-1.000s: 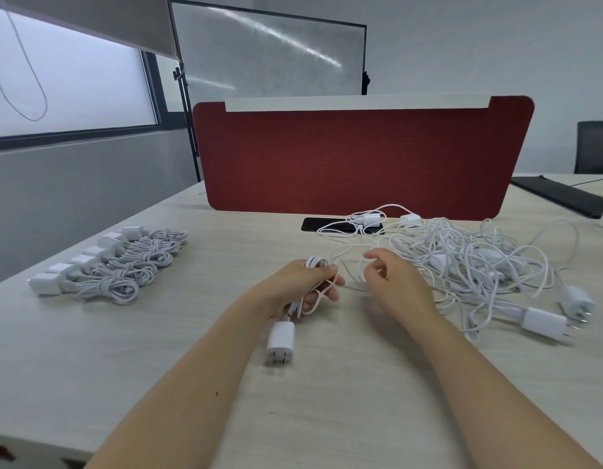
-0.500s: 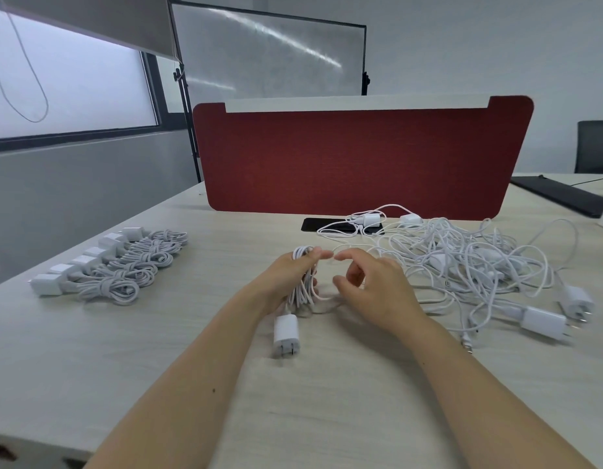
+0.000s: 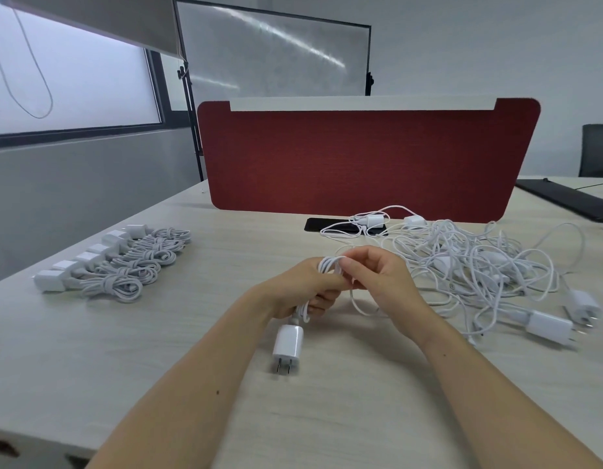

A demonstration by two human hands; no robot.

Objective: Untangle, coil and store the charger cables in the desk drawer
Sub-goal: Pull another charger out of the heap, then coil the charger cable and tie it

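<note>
Charger cable, white, is gathered into a loose bundle of loops just above the tabletop, near its middle. The left hand grips this bundle with fingers curled round the loops. The cable's wall adapter hangs out below that hand with its prongs toward the camera, on or just above the surface — contact cannot be confirmed. The right hand pinches a strand at the top of the bundle, thumb and fingers closed on it and touching the left hand's fingers. A slack loop of the same cable droops beneath the right hand to the tabletop. A tangled pile of white cables lies to the right of the hands, with two loose adapters at its near right edge. A row of coiled cables — each wound and lying beside its adapter — sits at the far left, well apart from both hands. A red divider panel stands upright across the back of the tabletop. A dark flat object lies at its foot, partly under strands from the pile.
</note>
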